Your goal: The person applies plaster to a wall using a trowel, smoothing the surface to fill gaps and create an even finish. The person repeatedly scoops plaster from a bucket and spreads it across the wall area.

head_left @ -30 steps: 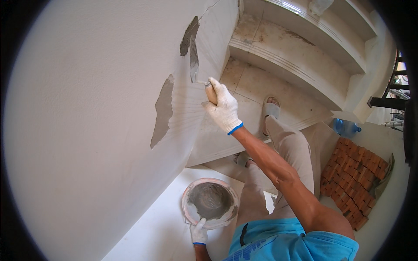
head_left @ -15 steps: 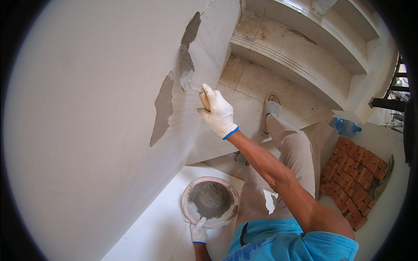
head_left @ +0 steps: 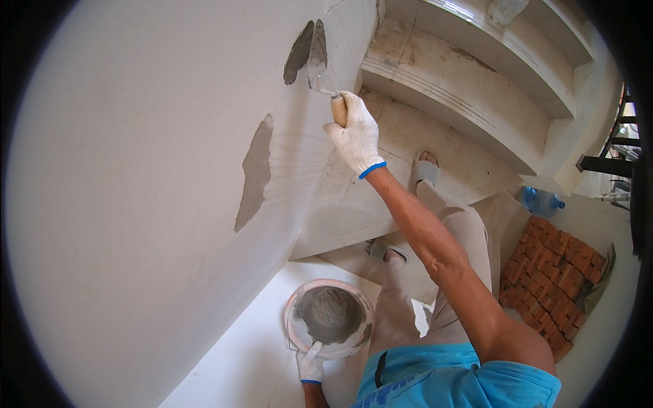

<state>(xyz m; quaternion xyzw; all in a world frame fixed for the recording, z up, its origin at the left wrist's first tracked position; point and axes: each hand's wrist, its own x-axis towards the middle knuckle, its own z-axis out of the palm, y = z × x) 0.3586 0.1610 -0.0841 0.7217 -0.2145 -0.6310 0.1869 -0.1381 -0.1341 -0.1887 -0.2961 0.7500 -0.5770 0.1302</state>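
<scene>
My right hand, in a white knit glove with a blue cuff, is closed round the wooden handle of a trowel. The trowel's pointed blade carries grey mortar and is raised at the wall, just right of a dark wet mortar patch. Lower on the wall is a lighter grey patch with ragged edges. My left hand, gloved alike, grips the near rim of a round basin, thumb over the edge. Grey mortar coats the inside of the basin.
Curved stone steps rise at the upper right. Stacked red bricks and a blue plastic bottle are at the right. The basin rests on a white surface beside the wall. A dark metal railing stands at the far right.
My right hand has carried the trowel up and to the right, from the lower end of the upper patch to beside its top. The left foot has shifted; my left hand stays on the basin.
</scene>
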